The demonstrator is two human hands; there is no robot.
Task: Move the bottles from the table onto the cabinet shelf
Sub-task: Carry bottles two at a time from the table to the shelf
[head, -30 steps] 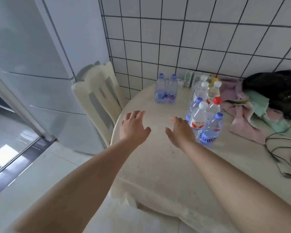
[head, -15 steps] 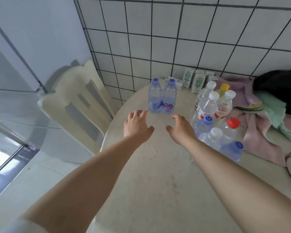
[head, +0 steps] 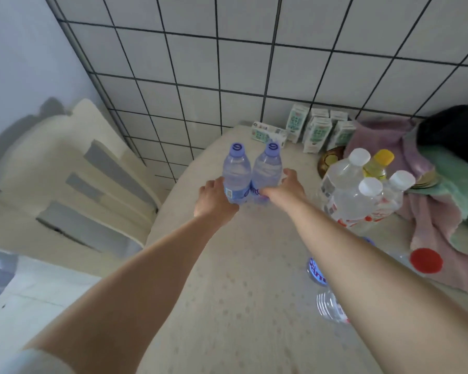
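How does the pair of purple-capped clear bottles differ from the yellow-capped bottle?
The purple-capped clear bottles stand apart near the table's far edge, with the left hand and right hand closing on them; the yellow-capped bottle stands untouched among white-capped bottles. Their contents look clear, its contents yellowish. All stand upright, capped.

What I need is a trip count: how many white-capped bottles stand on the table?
3 white-capped bottles at the table's right: one at the back beside the yellow-capped bottle, one in front, one right of that. The right forearm may hide more.
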